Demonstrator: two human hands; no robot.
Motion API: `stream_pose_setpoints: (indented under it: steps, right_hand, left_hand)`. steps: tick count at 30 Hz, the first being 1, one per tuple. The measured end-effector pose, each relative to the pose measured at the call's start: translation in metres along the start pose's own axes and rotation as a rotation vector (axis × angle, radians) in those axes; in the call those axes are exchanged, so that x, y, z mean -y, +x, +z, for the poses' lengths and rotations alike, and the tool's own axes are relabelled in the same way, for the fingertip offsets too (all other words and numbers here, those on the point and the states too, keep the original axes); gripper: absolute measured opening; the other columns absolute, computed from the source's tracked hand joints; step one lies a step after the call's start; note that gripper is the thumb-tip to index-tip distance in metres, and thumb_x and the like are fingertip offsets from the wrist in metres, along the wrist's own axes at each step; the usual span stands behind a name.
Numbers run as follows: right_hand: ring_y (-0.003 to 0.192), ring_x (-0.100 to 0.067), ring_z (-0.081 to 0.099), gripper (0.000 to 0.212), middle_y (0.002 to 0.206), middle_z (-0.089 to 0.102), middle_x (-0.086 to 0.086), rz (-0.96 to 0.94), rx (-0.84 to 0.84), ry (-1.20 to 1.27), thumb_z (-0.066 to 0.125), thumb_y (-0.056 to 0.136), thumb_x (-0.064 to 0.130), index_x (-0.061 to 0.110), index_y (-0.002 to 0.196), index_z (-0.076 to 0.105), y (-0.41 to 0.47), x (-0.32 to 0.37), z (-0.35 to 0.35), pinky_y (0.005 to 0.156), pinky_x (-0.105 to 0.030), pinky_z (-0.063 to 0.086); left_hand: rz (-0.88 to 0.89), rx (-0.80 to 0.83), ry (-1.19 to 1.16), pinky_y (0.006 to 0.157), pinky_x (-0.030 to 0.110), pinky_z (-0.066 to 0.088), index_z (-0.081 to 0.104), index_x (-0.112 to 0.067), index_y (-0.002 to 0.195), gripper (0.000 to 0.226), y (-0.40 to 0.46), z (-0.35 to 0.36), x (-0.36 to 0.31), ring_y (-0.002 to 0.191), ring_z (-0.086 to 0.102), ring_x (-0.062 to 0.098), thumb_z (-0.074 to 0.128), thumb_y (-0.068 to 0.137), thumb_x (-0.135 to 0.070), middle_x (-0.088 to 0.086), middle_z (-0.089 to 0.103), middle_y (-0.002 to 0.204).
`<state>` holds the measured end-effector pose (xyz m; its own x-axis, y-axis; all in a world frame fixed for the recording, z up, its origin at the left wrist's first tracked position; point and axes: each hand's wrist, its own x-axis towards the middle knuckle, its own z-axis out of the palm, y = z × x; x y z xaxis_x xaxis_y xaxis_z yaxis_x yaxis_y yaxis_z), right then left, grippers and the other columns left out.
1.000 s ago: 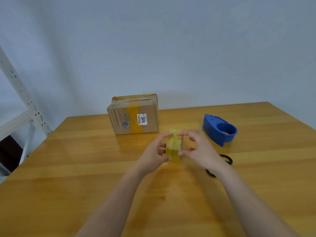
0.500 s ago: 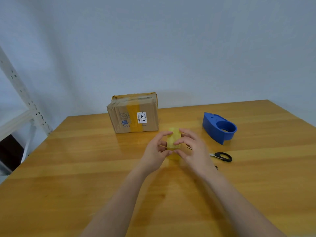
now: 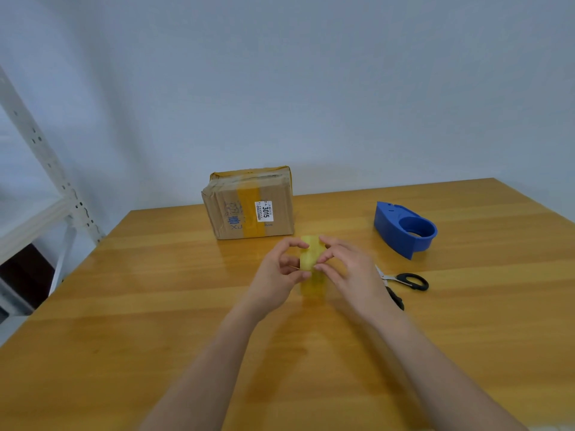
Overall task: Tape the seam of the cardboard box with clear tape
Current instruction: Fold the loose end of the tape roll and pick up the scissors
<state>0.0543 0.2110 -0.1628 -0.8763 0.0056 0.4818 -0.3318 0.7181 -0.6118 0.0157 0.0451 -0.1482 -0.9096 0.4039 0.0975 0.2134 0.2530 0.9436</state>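
A yellowish clear tape roll (image 3: 312, 262) stands on edge above the middle of the wooden table (image 3: 155, 306), held between both hands. My left hand (image 3: 277, 275) grips its left side. My right hand (image 3: 348, 272) has its fingertips on the roll's outer face. The cardboard box (image 3: 249, 203), with a yellow tape band and a white label, stands behind the roll near the table's far edge, apart from both hands.
A blue tape dispenser (image 3: 404, 230) sits at the right rear. Black-handled scissors (image 3: 407, 281) lie just right of my right hand, partly hidden by my wrist. A white metal shelf frame (image 3: 46, 181) stands off the table's left edge.
My right hand has shifted left onto the roll's face, uncovering the scissors. The roll has stayed between both hands at about the same spot.
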Motion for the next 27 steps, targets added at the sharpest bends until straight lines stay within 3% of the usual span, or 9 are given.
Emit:
stream_pose_setpoints:
  steps: [3, 7, 11, 15, 17, 20, 24, 27]
  right_hand:
    - [0.122, -0.014, 0.049, 0.008, 0.132, 0.059, 0.002, -0.021, 0.019, -0.067, 0.063, 0.089, 0.026, 0.019, 0.086, 0.063, 0.003, 0.007, 0.002, 0.098, -0.026, 0.036]
    - [0.116, -0.014, 0.054, 0.007, 0.124, 0.062, 0.002, -0.029, 0.091, -0.043, 0.062, 0.089, 0.022, 0.019, 0.084, 0.060, 0.007, 0.024, 0.004, 0.093, -0.025, 0.038]
    - [0.116, -0.012, 0.055, 0.007, 0.115, 0.065, 0.002, -0.055, 0.162, -0.085, 0.060, 0.090, 0.020, 0.017, 0.083, 0.060, 0.011, 0.041, 0.006, 0.089, -0.025, 0.040]
    - [0.113, -0.013, 0.055, 0.009, 0.108, 0.063, 0.002, -0.077, 0.202, -0.177, 0.056, 0.092, 0.020, 0.019, 0.083, 0.055, 0.011, 0.053, 0.008, 0.086, -0.026, 0.044]
    - [0.108, -0.015, 0.055, 0.009, 0.107, 0.062, 0.000, -0.071, 0.204, -0.230, 0.055, 0.093, 0.019, 0.020, 0.084, 0.053, 0.010, 0.057, 0.007, 0.092, -0.029, 0.045]
    - [0.104, -0.016, 0.054, 0.014, 0.103, 0.062, -0.001, -0.079, 0.198, -0.286, 0.057, 0.092, 0.017, 0.023, 0.084, 0.047, 0.009, 0.059, 0.003, 0.108, -0.028, 0.031]
    - [0.094, -0.014, 0.054, 0.009, 0.101, 0.058, 0.001, -0.045, 0.211, -0.299, 0.056, 0.092, 0.017, 0.021, 0.087, 0.050, 0.009, 0.059, 0.003, 0.081, -0.025, 0.045]
    - [0.087, -0.015, 0.054, 0.005, 0.099, 0.058, 0.000, -0.039, 0.224, -0.336, 0.055, 0.092, 0.016, 0.018, 0.090, 0.052, 0.012, 0.061, 0.004, 0.071, -0.026, 0.044]
  left_hand:
    - [-0.014, 0.007, -0.019, 0.073, 0.020, 0.051, 0.058, -0.021, 0.105, 0.032, -0.006, -0.009, -0.005, 0.075, 0.066, 0.013, 0.070, 0.082, -0.003, 0.001, 0.067, 0.080]
    - [-0.071, 0.047, -0.047, 0.086, 0.038, 0.055, 0.060, -0.027, 0.106, 0.035, -0.015, -0.028, -0.004, 0.080, 0.067, 0.019, 0.074, 0.080, -0.008, 0.003, 0.070, 0.079]
    - [-0.112, 0.033, -0.160, 0.074, 0.028, 0.057, 0.059, -0.021, 0.111, 0.035, -0.029, -0.035, -0.004, 0.078, 0.066, 0.015, 0.074, 0.080, -0.014, 0.012, 0.066, 0.087]
    - [-0.099, -0.028, -0.158, 0.074, 0.031, 0.059, 0.058, -0.022, 0.112, 0.038, -0.035, -0.032, -0.001, 0.082, 0.065, 0.023, 0.075, 0.079, -0.014, 0.024, 0.065, 0.109]
    - [-0.094, -0.023, -0.154, 0.076, 0.034, 0.060, 0.057, -0.022, 0.113, 0.038, -0.034, -0.031, 0.001, 0.082, 0.063, 0.024, 0.074, 0.080, -0.013, 0.022, 0.066, 0.109]
    - [-0.097, 0.009, -0.141, 0.082, 0.043, 0.057, 0.057, -0.025, 0.113, 0.039, -0.031, -0.028, 0.001, 0.081, 0.062, 0.023, 0.074, 0.080, -0.013, 0.017, 0.071, 0.106]
    - [-0.115, 0.054, -0.155, 0.082, 0.038, 0.057, 0.055, -0.024, 0.117, 0.042, -0.029, -0.025, -0.002, 0.081, 0.066, 0.016, 0.072, 0.082, -0.009, 0.018, 0.071, 0.107]
    - [-0.124, 0.077, -0.159, 0.087, 0.041, 0.056, 0.054, -0.025, 0.118, 0.043, -0.029, -0.025, -0.003, 0.089, 0.068, 0.022, 0.071, 0.083, -0.008, 0.022, 0.070, 0.107]
